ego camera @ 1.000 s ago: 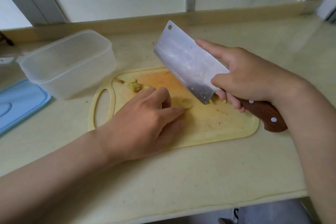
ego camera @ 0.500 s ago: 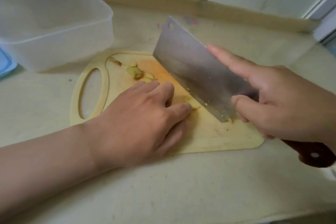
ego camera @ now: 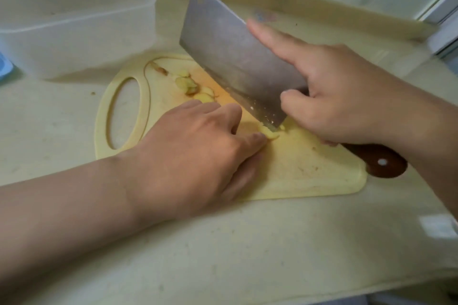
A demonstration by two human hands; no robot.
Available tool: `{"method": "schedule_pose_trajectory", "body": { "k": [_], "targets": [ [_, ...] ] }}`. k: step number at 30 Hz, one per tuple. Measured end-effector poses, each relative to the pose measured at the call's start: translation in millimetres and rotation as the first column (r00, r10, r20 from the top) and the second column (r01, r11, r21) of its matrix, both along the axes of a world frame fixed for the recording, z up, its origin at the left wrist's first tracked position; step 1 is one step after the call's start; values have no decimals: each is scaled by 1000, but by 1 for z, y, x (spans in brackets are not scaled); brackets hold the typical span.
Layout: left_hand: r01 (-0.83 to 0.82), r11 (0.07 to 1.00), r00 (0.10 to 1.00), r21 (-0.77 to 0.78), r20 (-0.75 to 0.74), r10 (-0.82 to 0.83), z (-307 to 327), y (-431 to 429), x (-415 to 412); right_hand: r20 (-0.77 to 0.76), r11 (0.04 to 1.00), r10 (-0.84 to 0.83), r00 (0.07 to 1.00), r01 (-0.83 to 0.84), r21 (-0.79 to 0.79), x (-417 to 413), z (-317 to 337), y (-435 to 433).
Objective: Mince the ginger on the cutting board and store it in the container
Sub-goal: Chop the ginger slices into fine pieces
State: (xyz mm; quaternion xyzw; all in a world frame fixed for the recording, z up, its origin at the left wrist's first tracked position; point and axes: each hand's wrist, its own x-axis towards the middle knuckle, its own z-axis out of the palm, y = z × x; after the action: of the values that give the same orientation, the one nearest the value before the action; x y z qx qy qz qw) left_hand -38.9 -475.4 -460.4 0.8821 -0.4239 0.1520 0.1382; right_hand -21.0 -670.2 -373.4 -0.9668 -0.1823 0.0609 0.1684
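Since half a second ago your cleaver [ego camera: 235, 57] has come down, and its heel now bites into the ginger [ego camera: 269, 133] near the middle of the board [ego camera: 309, 176], right against your left hand [ego camera: 193, 151]. That piece is small, and your curled fingertips [ego camera: 259, 137] pin it with almost no gap to the edge. The likeliest mishap is a nick: if the piece rolls or squirts out under pressure, the blade could slide straight toward that finger. Tuck the tips back behind the knuckles before the next stroke. More slices [ego camera: 188, 84] lie loose toward the board's far left corner, beyond your knuckles. They are not yet minced and could be forgotten, or swept off the rim when you gather the pile. Your right hand [ego camera: 347, 96] wraps the handle, with the thumb on the near face and the index finger [ego camera: 267, 34] stretched out along the top of the blade. That long finger steadies the cut, yet it could slip if the steel is slick. Bits already cling to the blade and may drop off the board. Nothing visible anchors the board, so a hard chop could make it skate on the counter [ego camera: 223, 242]. Past the board's far left corner stands the container [ego camera: 74, 32], open, with no ginger showing in it. It sits well apart from the cutting, so the transfer could spill.
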Motion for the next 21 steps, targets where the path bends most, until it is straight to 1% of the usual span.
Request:
{"method": "schedule_pose_trajectory", "body": {
  "k": [2,3,5,7,9,13,15,18,21],
  "targets": [
    [-10,1000,1000,6,4,10,-1,0,-1,135,998,-55,989,49,51,-15,-8,-4],
    [-13,1000,1000,4,8,13,-1,1,-1,169,993,-90,981,76,89,-25,-12,-8],
    [-15,1000,1000,-6,15,15,-1,1,-1,162,981,-146,976,122,150,-43,-16,-17],
    [-12,1000,1000,-18,22,12,-2,0,-1,142,980,-149,979,128,150,-55,-13,-23],
    [-12,1000,1000,-23,23,13,-2,0,-1,108,990,-119,987,110,86,-58,-5,-24],
    [-8,999,1000,-31,18,9,-2,0,0,-1,993,-29,1000,29,-114,-34,5,-10],
    [-3,999,1000,-33,21,4,-1,0,0,3,991,-17,1000,18,-132,-17,5,3],
    [-5,999,1000,-31,22,5,-1,0,-1,67,996,-8,998,14,-86,-9,1,14],
    [-2,999,1000,-35,23,3,-1,2,-2,168,994,-97,981,88,63,-26,-11,3]
  ]
}}
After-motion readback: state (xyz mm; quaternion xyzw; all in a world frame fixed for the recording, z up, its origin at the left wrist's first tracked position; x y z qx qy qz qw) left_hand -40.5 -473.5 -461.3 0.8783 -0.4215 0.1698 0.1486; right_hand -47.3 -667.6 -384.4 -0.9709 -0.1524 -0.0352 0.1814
